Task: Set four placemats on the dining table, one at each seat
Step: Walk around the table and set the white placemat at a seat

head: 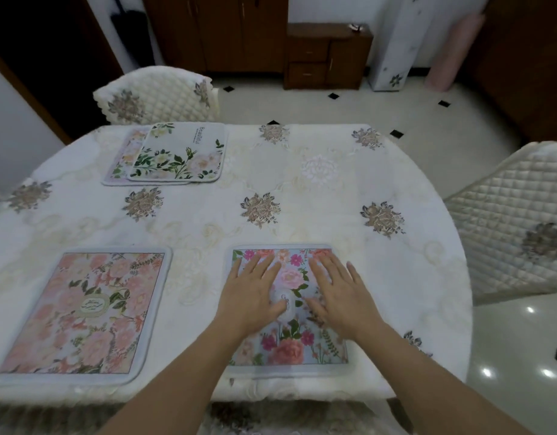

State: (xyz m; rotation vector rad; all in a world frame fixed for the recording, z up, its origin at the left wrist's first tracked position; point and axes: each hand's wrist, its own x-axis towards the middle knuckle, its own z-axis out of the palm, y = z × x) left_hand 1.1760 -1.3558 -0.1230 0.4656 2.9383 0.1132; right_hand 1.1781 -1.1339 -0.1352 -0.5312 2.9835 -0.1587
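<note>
2 hands (252, 296) press flat on floral placemat (290, 346).

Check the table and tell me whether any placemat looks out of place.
Yes. At the far left, the white leafy placemat lies askew on top of a lilac placemat, so two share one seat. The pink placemat and the blue floral placemat, under the left hand and right hand, each lie alone.
</note>
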